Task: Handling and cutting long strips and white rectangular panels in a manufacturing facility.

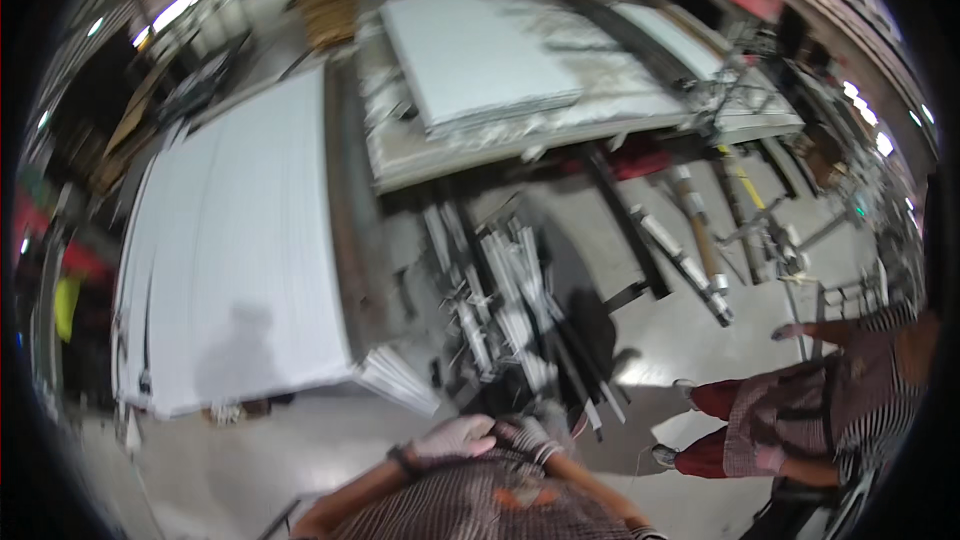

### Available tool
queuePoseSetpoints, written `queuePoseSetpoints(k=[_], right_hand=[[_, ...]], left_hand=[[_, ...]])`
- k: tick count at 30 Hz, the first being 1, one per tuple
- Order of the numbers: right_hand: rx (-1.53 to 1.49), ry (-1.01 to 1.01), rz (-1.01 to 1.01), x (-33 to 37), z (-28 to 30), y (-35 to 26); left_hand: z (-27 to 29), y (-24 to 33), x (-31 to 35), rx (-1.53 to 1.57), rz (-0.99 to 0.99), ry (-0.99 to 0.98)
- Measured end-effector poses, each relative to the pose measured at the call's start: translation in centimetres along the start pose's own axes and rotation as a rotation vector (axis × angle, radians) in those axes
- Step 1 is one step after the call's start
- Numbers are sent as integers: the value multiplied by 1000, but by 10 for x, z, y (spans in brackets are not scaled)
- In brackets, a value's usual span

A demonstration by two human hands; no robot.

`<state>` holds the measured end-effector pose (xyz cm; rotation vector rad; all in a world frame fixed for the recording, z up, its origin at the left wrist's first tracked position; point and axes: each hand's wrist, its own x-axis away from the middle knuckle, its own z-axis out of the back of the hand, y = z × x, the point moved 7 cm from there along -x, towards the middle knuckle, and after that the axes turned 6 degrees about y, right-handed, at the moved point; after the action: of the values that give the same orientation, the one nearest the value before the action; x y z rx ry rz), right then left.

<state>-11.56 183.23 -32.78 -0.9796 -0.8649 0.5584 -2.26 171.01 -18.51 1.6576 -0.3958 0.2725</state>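
Observation:
My left hand [458, 437], in a pale glove with a dark band at the wrist, is held close in front of my body with its fingers curled closed. What it grips, if anything, is hidden. Right beside it is my right hand [532, 439], in a dark and white glove, the two hands nearly touching. Motion smears its fingers, which look dark against the dark background. A striped apron [470, 500] lies behind both hands. Just beyond them, long white and dark strips [520, 310] stand in a bundle.
To the left is a large stack of white sheets [240, 240]. Farther back, a table [640, 110] bears more white sheets [480, 60]. Long bars and tubes [690, 270] lie beyond the bundle. At the right stands another person [800, 400] in a checked apron and red trousers.

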Motion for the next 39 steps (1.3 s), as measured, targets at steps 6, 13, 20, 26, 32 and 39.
queuePoseSetpoints(k=[6,13,20,26,32,39], right_hand=[[-344,-211,-204,91,-83,76],[-170,-250,174,89,-107,22],[-463,-440,28,112,-169,-69],[-898,-562,-122,120,-245,-108],[-1195,-226,-282,114,-283,-91],[-1521,130,-49,108,-286,-70]], left_hand=[[-58,-148,102,66,-19,298],[-33,-182,195,558,-255,794],[-2,-72,285,-1160,-359,1436],[93,-8,257,-1325,-142,1337],[135,-1,191,-1586,-131,1085],[113,-24,176,-1674,-382,1083]])
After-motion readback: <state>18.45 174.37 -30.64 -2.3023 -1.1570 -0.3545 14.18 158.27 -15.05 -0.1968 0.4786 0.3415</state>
